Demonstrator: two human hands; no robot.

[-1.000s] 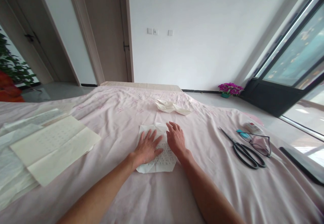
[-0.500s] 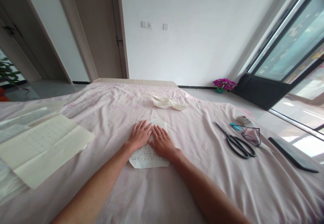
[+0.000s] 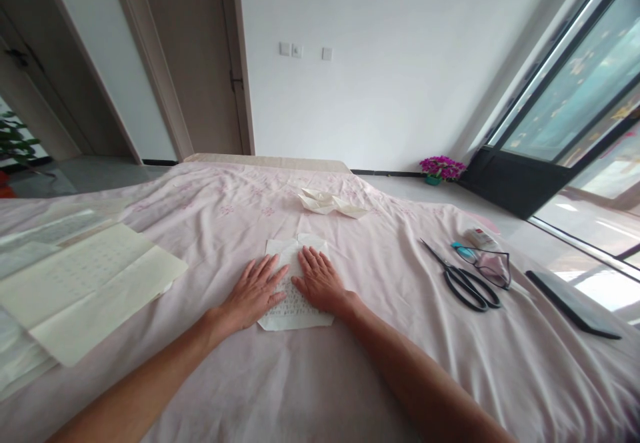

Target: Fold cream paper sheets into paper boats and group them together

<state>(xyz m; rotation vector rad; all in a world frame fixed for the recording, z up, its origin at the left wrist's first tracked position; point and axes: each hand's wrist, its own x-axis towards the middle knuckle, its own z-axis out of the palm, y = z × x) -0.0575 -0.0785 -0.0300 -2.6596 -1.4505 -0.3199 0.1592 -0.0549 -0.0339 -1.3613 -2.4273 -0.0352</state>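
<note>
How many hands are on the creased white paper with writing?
2. The bare left hand, fingers spread, lies over the left edge of the paper; the bare right hand lies on its right side.

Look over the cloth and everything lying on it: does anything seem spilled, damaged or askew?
Nothing looks spilled or broken. The pink cloth is rucked into folds instead of lying smooth, and the written sheet under the hands has an uneven far edge, stepped rather than straight.

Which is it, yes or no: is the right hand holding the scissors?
No, the right hand lies flat on the paper, while the scissors lie apart on the cloth, off to its right.
</note>
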